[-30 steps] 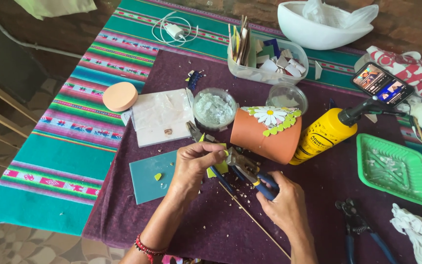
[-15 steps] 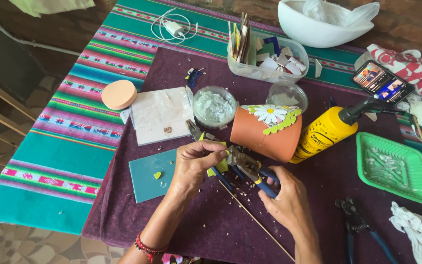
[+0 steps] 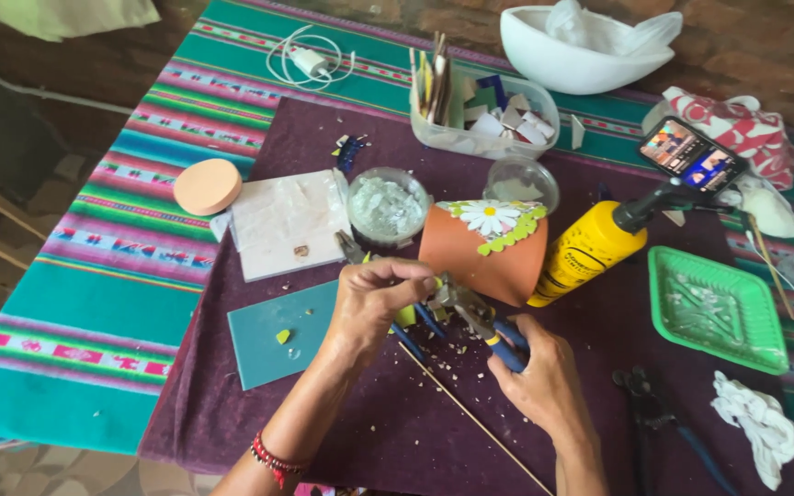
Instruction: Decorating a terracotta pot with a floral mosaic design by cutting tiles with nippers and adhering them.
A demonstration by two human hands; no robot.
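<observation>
Fingers of the left hand (image 3: pixel 374 298) pinched a small yellow-green piece (image 3: pixel 406 315); the right hand (image 3: pixel 539 372) closed around blue-handled nippers (image 3: pixel 480 321). Farther off, a round tub (image 3: pixel 388 207) held pale glass chips, and a clear box (image 3: pixel 484 115) held mixed tile pieces.

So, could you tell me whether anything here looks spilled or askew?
Yes: pale crumbs lie scattered on the purple cloth beneath the hands, and the terracotta pot lies on its side. Nothing else stands out.

We see the bench (image 3: pixel 66 367) under a striped cloth w/ a purple mat (image 3: pixel 397 432) on top. On the mat: teal tile (image 3: pixel 273 344), green tray (image 3: pixel 719 308), yellow bottle (image 3: pixel 590 253), terracotta pot (image 3: pixel 484 253), black pliers (image 3: pixel 650 409), white rag (image 3: pixel 755 422). Charger cable (image 3: pixel 310 60) lies on the stripes.
</observation>
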